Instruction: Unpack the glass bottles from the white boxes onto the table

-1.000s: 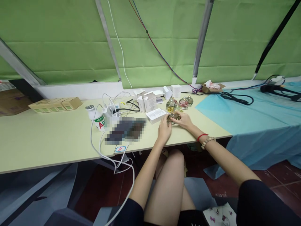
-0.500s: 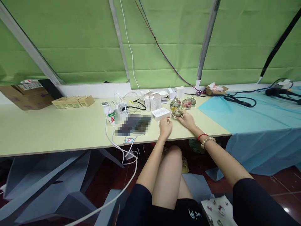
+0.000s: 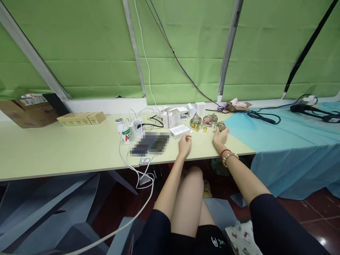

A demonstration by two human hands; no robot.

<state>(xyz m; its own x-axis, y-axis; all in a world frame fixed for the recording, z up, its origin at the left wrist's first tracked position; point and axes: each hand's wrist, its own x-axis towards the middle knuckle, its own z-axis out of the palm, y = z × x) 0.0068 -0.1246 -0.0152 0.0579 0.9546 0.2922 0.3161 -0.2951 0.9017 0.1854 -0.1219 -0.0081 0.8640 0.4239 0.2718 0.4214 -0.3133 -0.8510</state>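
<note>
My right hand (image 3: 222, 136) grips a round, clear glass bottle (image 3: 219, 126) at the right part of the table. It looks like a perfume bottle, though its details are small. Two similar round bottles, one greenish (image 3: 196, 120) and one with pink inside (image 3: 208, 121), stand to its left, with another partly behind. Small gold caps (image 3: 196, 127) lie in front of them, and a single gold cap (image 3: 205, 130) sits apart. My left hand (image 3: 185, 144) rests curled on the table, just in front of a flat white box (image 3: 181, 131). Its fingers hide whatever might be inside.
Opened white cartons (image 3: 174, 117) stand behind the flat box. Left of it are blurred dark devices (image 3: 150, 143), a white can (image 3: 125, 136) and a power strip with cables (image 3: 136, 124). A blue cloth (image 3: 265, 134) covers the right side; a cardboard box (image 3: 29, 111) sits far left.
My right hand has moved right with a round bottle, away from the gold caps, which now show more. The left hand has drawn slightly back from the flat white box.
</note>
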